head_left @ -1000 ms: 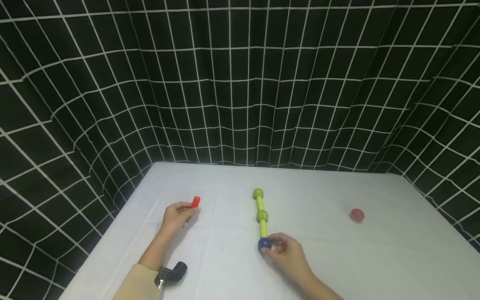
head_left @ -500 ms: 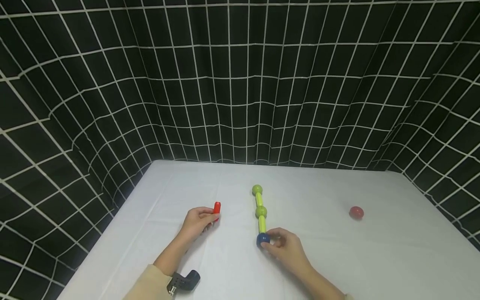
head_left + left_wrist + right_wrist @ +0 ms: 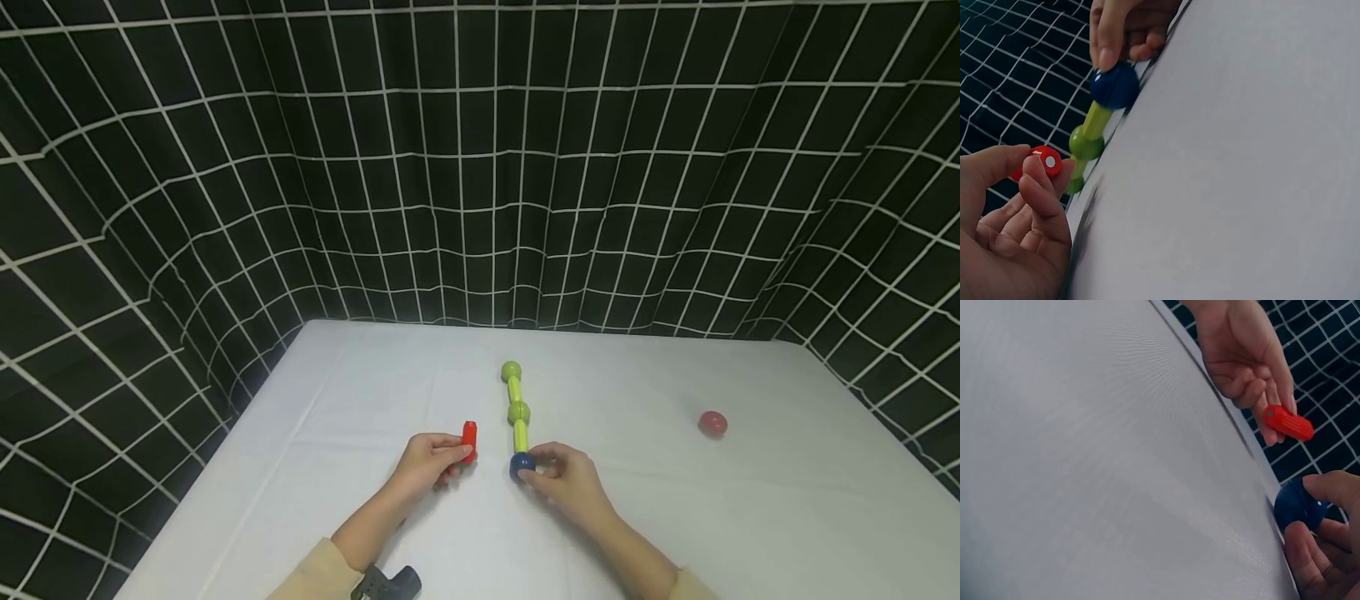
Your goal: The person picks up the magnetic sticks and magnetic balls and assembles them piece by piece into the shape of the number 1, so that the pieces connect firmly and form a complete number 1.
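My left hand pinches a short red rod between thumb and fingers; a pale dot marks its end in the left wrist view. My right hand grips a dark blue ball at the near end of a chain. From that ball the chain runs away from me: a yellow-green rod, a green ball, a second yellow-green rod and another green ball. The red rod is left of the blue ball, with a small gap between them. Fingers cover part of both held pieces.
A red ball lies alone on the right side of the white-covered table. Behind and along both sides hangs a dark curtain with a white grid. A black device sits at my left wrist.
My left hand has carried the red rod rightward and nearer to me, close to the blue ball. My right hand keeps its grip, and the chain has shifted slightly away from me.
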`<action>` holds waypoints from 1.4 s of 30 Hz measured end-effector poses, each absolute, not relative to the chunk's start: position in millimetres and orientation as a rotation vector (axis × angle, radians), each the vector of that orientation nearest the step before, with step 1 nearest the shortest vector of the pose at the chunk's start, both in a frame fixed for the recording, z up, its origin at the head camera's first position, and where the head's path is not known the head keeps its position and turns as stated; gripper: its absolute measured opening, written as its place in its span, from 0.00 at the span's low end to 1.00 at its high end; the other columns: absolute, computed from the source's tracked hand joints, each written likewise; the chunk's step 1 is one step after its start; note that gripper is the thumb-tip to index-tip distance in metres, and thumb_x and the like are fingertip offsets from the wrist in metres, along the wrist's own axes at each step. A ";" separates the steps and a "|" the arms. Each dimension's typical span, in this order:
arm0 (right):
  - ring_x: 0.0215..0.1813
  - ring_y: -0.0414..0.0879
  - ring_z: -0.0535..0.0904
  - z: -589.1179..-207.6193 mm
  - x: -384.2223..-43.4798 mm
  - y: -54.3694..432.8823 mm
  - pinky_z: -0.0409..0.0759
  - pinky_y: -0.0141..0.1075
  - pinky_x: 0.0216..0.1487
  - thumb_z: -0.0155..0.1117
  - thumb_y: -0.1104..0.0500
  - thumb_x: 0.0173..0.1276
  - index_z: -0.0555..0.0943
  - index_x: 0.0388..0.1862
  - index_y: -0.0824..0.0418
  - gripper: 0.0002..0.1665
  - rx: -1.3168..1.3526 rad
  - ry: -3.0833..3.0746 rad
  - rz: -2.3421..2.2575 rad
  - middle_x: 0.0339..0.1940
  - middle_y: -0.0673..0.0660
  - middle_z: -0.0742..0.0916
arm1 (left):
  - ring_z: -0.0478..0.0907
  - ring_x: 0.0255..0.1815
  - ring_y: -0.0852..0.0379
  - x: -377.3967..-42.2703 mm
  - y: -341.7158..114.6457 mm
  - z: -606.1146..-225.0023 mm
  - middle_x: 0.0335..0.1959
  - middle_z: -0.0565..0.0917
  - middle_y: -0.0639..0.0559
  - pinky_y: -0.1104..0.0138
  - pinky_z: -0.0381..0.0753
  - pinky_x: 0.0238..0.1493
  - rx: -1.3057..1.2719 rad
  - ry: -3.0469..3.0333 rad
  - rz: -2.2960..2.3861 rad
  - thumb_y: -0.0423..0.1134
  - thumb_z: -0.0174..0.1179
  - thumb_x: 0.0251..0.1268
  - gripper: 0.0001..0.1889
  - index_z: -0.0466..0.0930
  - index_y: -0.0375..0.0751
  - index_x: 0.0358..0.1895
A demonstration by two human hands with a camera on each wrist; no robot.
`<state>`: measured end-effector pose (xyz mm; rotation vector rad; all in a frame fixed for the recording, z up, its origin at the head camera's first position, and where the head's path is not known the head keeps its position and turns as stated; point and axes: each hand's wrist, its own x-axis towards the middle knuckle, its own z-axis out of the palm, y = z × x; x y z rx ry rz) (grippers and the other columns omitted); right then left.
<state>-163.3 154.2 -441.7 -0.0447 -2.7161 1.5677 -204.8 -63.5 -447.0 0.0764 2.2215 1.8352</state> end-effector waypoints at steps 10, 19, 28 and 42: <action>0.22 0.40 0.77 -444.1 -172.1 150.8 0.75 0.26 0.17 0.70 0.61 0.54 0.80 0.45 0.64 0.19 -0.072 -2.675 1.618 0.28 0.53 0.84 | 0.73 0.16 0.68 -189.9 -51.2 -448.7 0.27 0.87 0.50 0.81 0.74 0.18 0.135 2.022 1.831 0.40 0.62 0.58 0.17 0.81 0.27 0.43; 0.23 0.41 0.79 -448.8 -177.7 150.8 0.75 0.26 0.19 0.67 0.61 0.57 0.81 0.45 0.64 0.16 -0.064 -2.641 1.673 0.34 0.54 0.86 | 0.75 0.16 0.68 -175.5 -39.6 -449.2 0.27 0.87 0.48 0.81 0.78 0.19 0.169 1.977 1.773 0.39 0.61 0.57 0.15 0.82 0.29 0.41; 0.22 0.42 0.78 -449.0 -178.2 151.1 0.74 0.26 0.19 0.66 0.62 0.57 0.80 0.45 0.65 0.17 -0.081 -2.654 1.685 0.22 0.52 0.83 | 0.78 0.17 0.66 -171.1 -27.6 -452.8 0.27 0.87 0.44 0.76 0.83 0.21 0.219 1.987 1.760 0.37 0.61 0.57 0.12 0.82 0.29 0.37; 0.22 0.41 0.78 -445.6 -174.9 150.6 0.74 0.25 0.18 0.68 0.61 0.56 0.80 0.45 0.68 0.18 -0.022 -2.639 1.702 0.19 0.55 0.83 | 0.77 0.14 0.65 -170.9 -17.2 -454.3 0.24 0.86 0.43 0.75 0.83 0.19 0.245 2.035 1.767 0.37 0.61 0.57 0.12 0.81 0.28 0.36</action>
